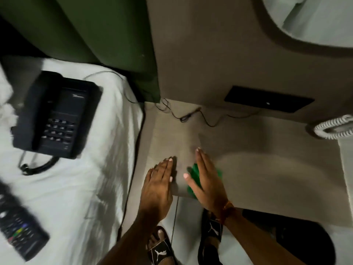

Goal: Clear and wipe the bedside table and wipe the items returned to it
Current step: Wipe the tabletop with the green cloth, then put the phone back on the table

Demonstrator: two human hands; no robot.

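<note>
Green cloth (194,175) flat under right hand (207,180)

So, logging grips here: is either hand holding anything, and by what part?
The right hand presses flat on the green cloth, covering its middle, not gripping. The left hand rests empty on the bedside table.

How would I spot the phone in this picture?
Look at the white bed sheet left of the bedside table. The telephone lies near its top, black, with a keypad and curly cord; the remote control below is slimmer with coloured buttons.
</note>
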